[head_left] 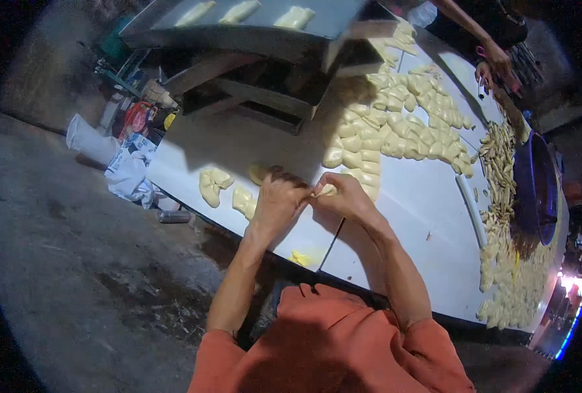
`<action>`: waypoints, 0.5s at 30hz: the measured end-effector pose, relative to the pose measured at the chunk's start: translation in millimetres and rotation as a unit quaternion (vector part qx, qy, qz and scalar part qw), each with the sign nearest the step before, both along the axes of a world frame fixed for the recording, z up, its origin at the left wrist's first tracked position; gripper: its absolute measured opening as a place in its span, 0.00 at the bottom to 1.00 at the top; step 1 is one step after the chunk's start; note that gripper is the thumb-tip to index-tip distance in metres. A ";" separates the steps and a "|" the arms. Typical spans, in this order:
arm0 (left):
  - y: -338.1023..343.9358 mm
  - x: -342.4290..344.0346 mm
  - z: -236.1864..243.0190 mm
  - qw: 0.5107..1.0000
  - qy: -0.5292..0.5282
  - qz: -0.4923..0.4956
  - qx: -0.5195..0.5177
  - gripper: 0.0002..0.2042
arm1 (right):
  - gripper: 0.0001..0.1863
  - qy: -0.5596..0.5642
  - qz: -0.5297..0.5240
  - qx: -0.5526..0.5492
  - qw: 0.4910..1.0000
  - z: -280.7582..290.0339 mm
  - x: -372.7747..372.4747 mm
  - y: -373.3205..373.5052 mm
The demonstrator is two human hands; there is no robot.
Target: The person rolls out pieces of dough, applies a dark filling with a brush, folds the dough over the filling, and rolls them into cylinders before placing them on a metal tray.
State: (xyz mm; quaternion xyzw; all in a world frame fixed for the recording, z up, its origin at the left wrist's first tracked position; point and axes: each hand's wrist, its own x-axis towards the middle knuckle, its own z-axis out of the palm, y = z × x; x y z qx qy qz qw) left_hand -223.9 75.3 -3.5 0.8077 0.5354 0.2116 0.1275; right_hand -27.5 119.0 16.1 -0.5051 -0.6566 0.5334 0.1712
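My left hand [279,202] and my right hand [345,196] meet above the white table near its front edge. Both are closed, fingertips pinched together on a small piece of pale yellow dough [328,190]. My fingers hide most of that piece. Left of my hands lie a folded dough piece [213,186], a second dough piece [244,202] and a third, partly covered dough piece [258,173]. Just beyond my right hand, rows of smooth dough pieces [363,144] sit packed side by side.
A metal tray [238,26] bearing several dough pieces stands raised at the back left. Small elongated pale pieces [497,177] are heaped along the right, beside a purple tub [533,187]. A co-worker's hands [494,69] work at the far right. A yellow scrap [299,258] lies near me.
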 end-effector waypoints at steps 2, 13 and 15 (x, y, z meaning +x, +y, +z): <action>-4.0 3.2 -2.3 1.000 0.003 0.008 0.008 0.08 | 0.09 0.110 -0.026 -0.140 0.984 12.0 9.1 -3.8; -14.7 16.0 26.5 0.992 0.093 0.041 -0.077 0.40 | 0.15 0.005 -0.162 0.004 0.987 44.6 139.6 -95.3; -12.2 33.0 13.1 0.998 0.060 0.011 0.004 0.34 | 0.15 0.088 -0.243 -0.049 0.965 13.5 166.0 -114.9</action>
